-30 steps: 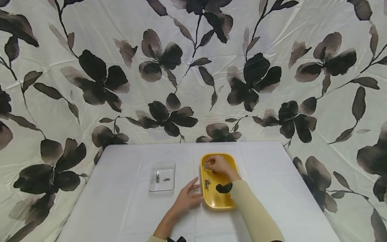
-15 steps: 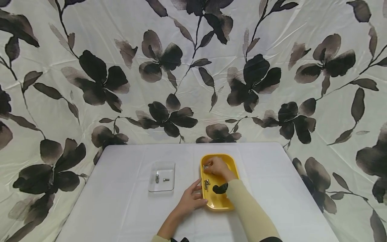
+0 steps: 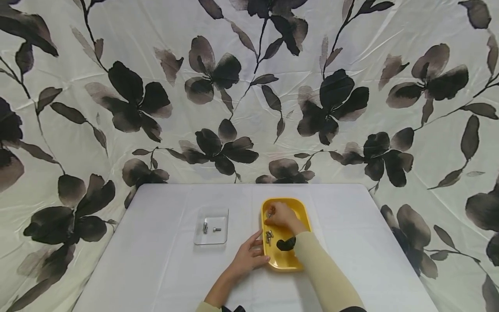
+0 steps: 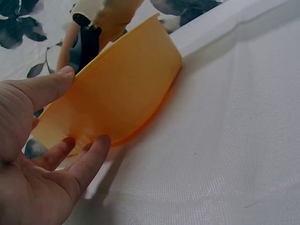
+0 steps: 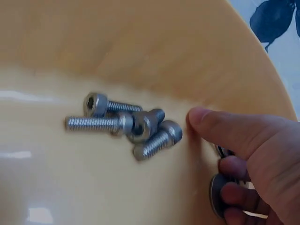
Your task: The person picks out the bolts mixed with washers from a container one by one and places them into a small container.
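A yellow tray (image 3: 286, 260) stands on the white table. My left hand (image 3: 245, 259) rests against its left side. In the left wrist view the thumb (image 4: 58, 86) lies at the tray's rim and the fingers (image 4: 91, 161) touch the lower outer wall. Inside the tray, at the far left, my right hand (image 3: 282, 215) holds round, flat metal pieces (image 5: 218, 194) that look like washers, partly hidden by the curled fingers. The right thumb is extended close to a small pile of socket head screws (image 5: 152, 140) on the tray floor.
Left of the yellow tray stands a small clear tray (image 3: 210, 242) with a few metal screws (image 3: 217, 229) in it. White cloth covers the table (image 3: 156, 260). A floral curtain (image 3: 249, 108) hangs behind the table's far edge.
My left hand has shifted up and right, bringing its thumb to the yellow tray's rim. The right hand stays at the tray's far left, its fingers drawn in closer. The head view has shifted slightly.
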A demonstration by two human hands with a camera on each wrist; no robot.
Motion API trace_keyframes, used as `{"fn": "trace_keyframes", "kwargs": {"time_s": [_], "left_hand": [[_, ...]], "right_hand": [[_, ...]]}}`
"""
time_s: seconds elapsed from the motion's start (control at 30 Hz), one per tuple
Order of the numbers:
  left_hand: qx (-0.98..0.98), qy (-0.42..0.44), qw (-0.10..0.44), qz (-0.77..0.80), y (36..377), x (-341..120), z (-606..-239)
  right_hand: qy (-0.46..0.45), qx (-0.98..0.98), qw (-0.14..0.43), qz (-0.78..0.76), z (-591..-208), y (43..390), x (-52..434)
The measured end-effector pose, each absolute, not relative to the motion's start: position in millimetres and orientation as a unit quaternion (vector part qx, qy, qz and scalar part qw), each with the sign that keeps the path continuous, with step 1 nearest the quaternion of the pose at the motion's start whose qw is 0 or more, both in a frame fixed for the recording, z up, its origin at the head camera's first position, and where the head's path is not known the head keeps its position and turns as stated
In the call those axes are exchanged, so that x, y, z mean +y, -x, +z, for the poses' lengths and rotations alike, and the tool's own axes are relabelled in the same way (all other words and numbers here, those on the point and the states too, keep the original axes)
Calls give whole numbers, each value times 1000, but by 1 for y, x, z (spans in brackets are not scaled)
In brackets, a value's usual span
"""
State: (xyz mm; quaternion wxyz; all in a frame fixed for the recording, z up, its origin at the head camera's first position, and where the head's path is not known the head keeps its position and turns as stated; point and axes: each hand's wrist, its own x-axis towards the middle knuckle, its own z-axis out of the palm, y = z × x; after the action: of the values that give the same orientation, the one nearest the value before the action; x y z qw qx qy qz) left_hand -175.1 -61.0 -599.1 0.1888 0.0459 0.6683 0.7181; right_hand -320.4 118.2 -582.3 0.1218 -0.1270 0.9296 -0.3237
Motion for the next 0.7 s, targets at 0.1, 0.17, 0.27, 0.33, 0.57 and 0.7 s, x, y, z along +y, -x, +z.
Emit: {"fn": "trace_keyframes", "kwargs": {"time_s": [0.1, 0.17, 0.27, 0.33, 0.57, 0.7], "left_hand": [[670, -44, 190, 716, 175, -61, -600], [670, -44, 189, 717, 174, -61, -600], [672, -42, 189, 715, 174, -61, -600], [674, -43, 189, 713, 174, -61, -600], [672, -53, 192, 714, 173, -61, -600], [676, -56, 189, 710, 173, -61, -602]], "right_hand": [[123, 936, 128, -303, -583, 320, 122], [122, 939, 133, -294, -582, 319, 125], [125, 934, 139, -303, -578, 316, 129], [125, 930, 147, -312, -574, 315, 132], [116, 926, 170, -317, -572, 311, 141], [121, 926, 158, -322, -576, 312, 143]]}}
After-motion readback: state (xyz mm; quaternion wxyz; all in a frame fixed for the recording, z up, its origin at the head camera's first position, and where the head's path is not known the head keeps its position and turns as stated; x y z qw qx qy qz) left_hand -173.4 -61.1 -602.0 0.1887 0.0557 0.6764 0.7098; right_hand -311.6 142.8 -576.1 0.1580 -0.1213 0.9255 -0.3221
